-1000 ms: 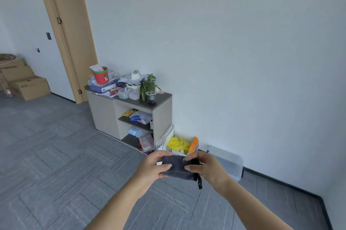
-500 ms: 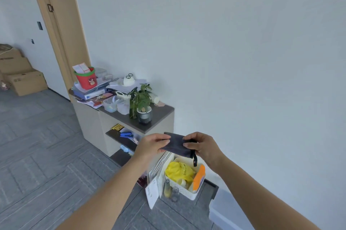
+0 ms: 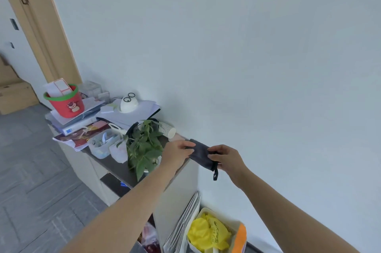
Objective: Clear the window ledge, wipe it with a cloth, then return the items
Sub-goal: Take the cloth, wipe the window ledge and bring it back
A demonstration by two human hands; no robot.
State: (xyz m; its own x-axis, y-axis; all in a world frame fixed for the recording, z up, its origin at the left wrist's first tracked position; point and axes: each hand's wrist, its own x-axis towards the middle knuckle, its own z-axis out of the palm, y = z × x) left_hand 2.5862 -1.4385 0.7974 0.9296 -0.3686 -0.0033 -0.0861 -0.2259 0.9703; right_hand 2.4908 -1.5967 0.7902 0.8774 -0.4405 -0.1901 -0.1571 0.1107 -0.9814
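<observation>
Closer now than half a second ago, the cabinet fills the lower left of the view, and both hands have carried the cloth (image 3: 200,153) up from in front of its side panel to the level of its top. The left hand (image 3: 177,152) pinches the cloth's left end between thumb and fingers. The right hand (image 3: 226,159) pinches the right end the same way, with a short dark loop (image 3: 215,174) dangling below it. The dark grey cloth is stretched between them in the air, its left end over the right-hand corner of the surface (image 3: 117,168) and its right end out past that edge, close to the wall (image 3: 247,67).

Little writing is readable. A red bucket (image 3: 66,105) with a green rim carries a cartoon bear face, and red-bordered blank labels stand in it. A binder (image 3: 79,127) under it has a blue mark on its spine, too small to read. The yellow bag (image 3: 208,234) in the white basket (image 3: 208,209) on the floor bears dark print that is too blurred to read.

Open room is tight: a leafy plant (image 3: 144,147) stands just left of the left hand, and a tipped paper cup (image 3: 168,130) lies behind it, leaving a bare corner by the wall.
</observation>
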